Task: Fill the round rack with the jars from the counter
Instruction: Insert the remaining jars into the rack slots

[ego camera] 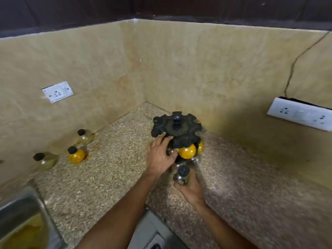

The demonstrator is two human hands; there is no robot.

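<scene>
The black round rack (pixel 177 127) stands in the counter's far corner, with notches around its top disc. Two jars of yellow powder (pixel 187 151) hang in its front slots, and a black-capped jar sits in a far-left slot. My left hand (pixel 160 155) rests on the rack's left side, fingers around its lower part. My right hand (pixel 190 190) holds a clear black-capped jar (pixel 182 175) upright just in front of the rack. Three more jars stand by the left wall: a clear one (pixel 85 135), a yellow one (pixel 76 154) and another clear one (pixel 45 159).
The speckled stone counter (pixel 111 169) runs along both walls. A steel sink (pixel 19 220) with yellowish contents lies at the lower left. Sockets sit on the left wall (pixel 57 92) and right wall (pixel 301 114), with a cable running up from the right one.
</scene>
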